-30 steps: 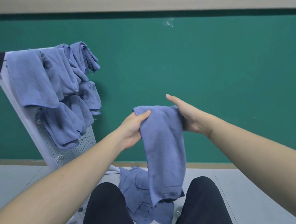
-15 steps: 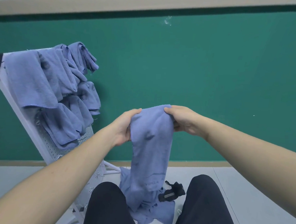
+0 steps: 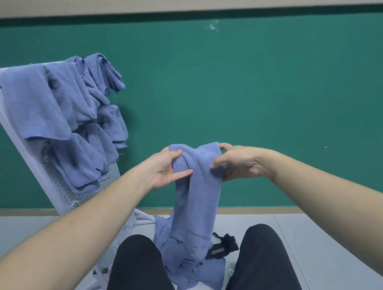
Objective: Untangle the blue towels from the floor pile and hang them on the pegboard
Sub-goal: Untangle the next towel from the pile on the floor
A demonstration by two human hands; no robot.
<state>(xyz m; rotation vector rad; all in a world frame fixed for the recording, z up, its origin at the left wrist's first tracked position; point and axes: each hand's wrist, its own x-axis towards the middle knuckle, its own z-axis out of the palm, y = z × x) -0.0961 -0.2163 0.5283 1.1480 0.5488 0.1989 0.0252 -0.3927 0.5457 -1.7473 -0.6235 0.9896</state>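
I hold one blue towel (image 3: 196, 194) up in front of me by its top edge, and it hangs long and narrow down between my knees. My left hand (image 3: 165, 169) pinches its top left corner between thumb and fingers. My right hand (image 3: 236, 163) grips the top right, with the cloth bunched between the two hands. Below it a pile of blue towels (image 3: 200, 273) lies on the floor. At the left a white pegboard (image 3: 55, 186) leans tilted, with several blue towels (image 3: 60, 112) draped over its top and front.
A green wall with a tan skirting stands close behind. My two knees in black trousers (image 3: 266, 261) flank the floor pile. A small black strap or clip (image 3: 222, 247) lies beside the pile. The pegboard's white feet (image 3: 143, 218) reach toward the pile on the grey floor.
My hands have come closer together and lower, gathering the towel's top edge into a bunch. The hanging towel has narrowed and now uncovers the black strap on the floor.
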